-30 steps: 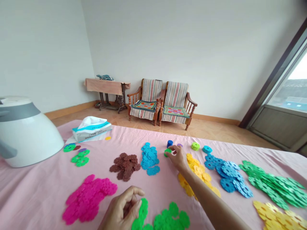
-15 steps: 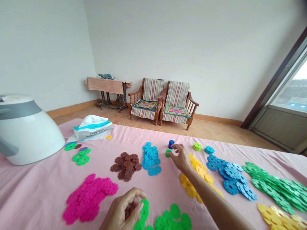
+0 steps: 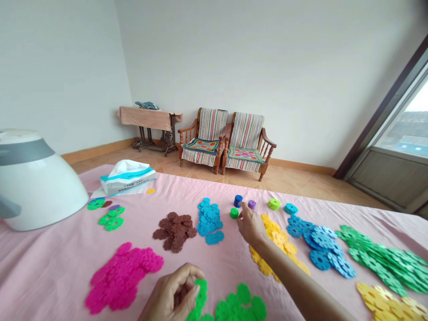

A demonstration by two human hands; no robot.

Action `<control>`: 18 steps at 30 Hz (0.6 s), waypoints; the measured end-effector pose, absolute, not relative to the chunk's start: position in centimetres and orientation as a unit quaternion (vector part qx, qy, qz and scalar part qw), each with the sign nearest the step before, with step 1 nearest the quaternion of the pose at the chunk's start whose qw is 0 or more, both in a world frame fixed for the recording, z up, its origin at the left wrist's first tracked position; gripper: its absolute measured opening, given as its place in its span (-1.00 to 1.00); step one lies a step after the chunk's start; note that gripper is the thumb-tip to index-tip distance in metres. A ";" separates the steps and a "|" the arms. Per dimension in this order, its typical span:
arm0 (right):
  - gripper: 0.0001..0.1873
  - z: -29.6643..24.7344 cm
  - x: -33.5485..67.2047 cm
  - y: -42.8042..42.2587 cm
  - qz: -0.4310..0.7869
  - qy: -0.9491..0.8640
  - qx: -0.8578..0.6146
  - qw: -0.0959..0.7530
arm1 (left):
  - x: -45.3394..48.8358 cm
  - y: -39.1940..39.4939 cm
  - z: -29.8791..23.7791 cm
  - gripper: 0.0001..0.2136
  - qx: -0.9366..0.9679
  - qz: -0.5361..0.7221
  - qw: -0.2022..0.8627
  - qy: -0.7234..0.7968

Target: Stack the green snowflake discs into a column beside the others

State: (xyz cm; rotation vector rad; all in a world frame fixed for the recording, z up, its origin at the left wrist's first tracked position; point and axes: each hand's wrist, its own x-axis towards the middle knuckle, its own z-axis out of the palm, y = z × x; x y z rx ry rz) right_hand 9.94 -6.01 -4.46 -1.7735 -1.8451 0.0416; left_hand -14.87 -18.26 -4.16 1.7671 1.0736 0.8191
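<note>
My left hand (image 3: 175, 292) is at the near edge with fingers curled, thumb and index finger close together beside bright green flower-shaped discs (image 3: 201, 296); what lies in the pinch is hidden. More bright green discs (image 3: 239, 305) lie in a loose pile to its right. My right hand (image 3: 252, 225) reaches across the cloth, thumb and index finger slightly apart, just right of a short green stack of discs (image 3: 234, 213). Beyond its fingertips stand a dark blue stack (image 3: 238, 200) and a purple stack (image 3: 252, 204). Yellow discs (image 3: 277, 238) lie partly under the right forearm.
Magenta (image 3: 123, 276), brown (image 3: 175, 232) and light blue piles (image 3: 210, 218) lie leftward. Blue (image 3: 319, 245) and green piles (image 3: 384, 258) spread rightward, near lime (image 3: 274, 203) and blue stacks (image 3: 290, 208). A tissue pack (image 3: 129, 178) and white kettle (image 3: 40, 183) stand at left.
My right hand has drawn slightly right, away from the green stack, its finger spread narrowing. The green and purple stacks show more fully. My left hand has stayed almost still.
</note>
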 end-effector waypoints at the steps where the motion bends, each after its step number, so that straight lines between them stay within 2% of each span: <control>1: -0.53 -4.4 9.9 -6.1 0.015 -0.693 -0.665 0.278 | -14.9 -18.2 -4.2 -0.76 0.713 0.330 0.443 0.432; 18: -0.54 -3.3 9.3 -6.8 -0.027 -0.701 -0.673 0.232 | -14.8 -18.3 -4.0 -0.72 0.699 0.342 0.457 0.431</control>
